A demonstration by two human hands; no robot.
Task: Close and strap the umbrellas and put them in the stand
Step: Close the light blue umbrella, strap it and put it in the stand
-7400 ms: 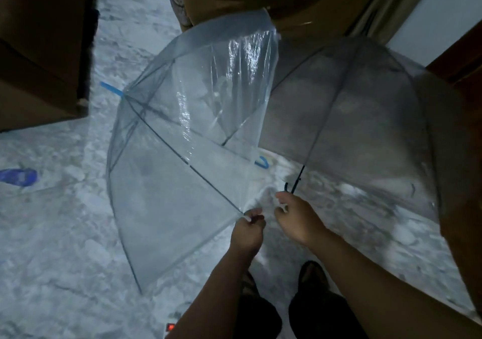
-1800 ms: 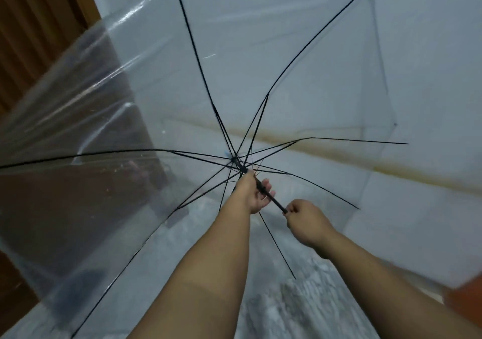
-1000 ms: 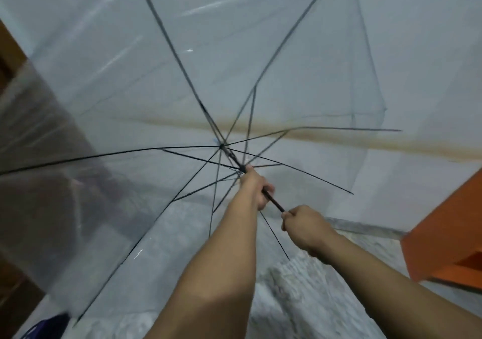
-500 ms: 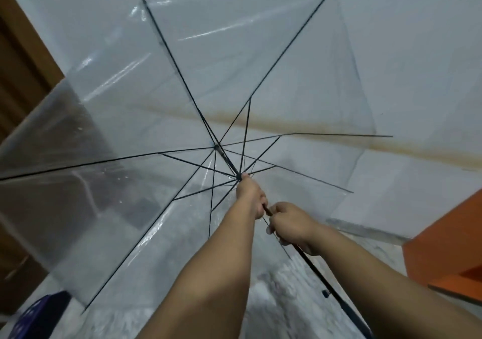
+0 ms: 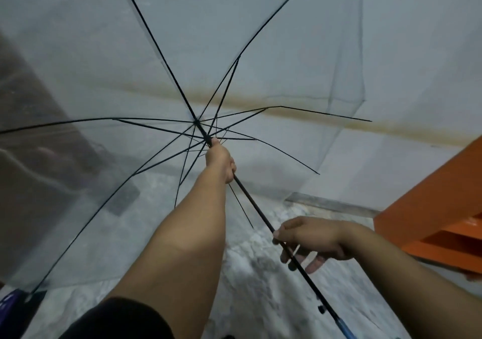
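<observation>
Umbrella (image 5: 260, 51), clear canopy, black ribs: spread open, held up in front of pale wall (image 5: 404, 51). Left hand (image 5: 220, 160): fingers curled round black shaft (image 5: 254, 204) just below runner. Right hand (image 5: 310, 239): fingers loosely curled round shaft lower down, near blue handle end (image 5: 344, 331). Floor (image 5: 260, 273): mottled grey-white stone. Wall: brownish horizontal stain band (image 5: 313, 114). Orange furniture (image 5: 438, 208): at right, against wall. Dark wooden panel (image 5: 39, 156): at left, seen through canopy.
</observation>
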